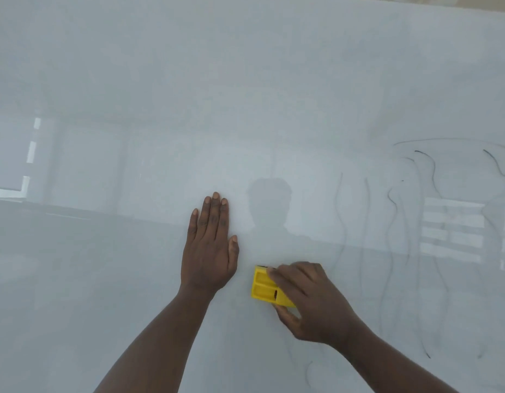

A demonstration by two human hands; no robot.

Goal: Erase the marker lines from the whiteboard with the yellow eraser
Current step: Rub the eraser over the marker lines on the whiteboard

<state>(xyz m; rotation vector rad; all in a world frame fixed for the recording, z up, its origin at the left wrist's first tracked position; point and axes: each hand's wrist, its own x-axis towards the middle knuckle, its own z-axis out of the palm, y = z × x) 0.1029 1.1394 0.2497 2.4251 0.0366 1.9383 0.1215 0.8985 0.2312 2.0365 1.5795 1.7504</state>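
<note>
A glossy whiteboard (132, 80) fills the whole view. My right hand (311, 302) grips the yellow eraser (264, 285) and presses it on the board near the lower middle; fingers and thumb hide the eraser's right half. My left hand (210, 245) lies flat on the board just left of the eraser, fingers together and pointing up, holding nothing. Wavy dark marker lines (391, 222) run up and down the board to the right of the eraser, some faint and smeared. Another short faint line (308, 373) shows below my right forearm.
The board's top edge (444, 2) shows at the upper right, with a beige surface behind it. Reflections of windows (452, 231) and a shadow of a head (269, 205) lie on the board. The left part of the board bears no marks.
</note>
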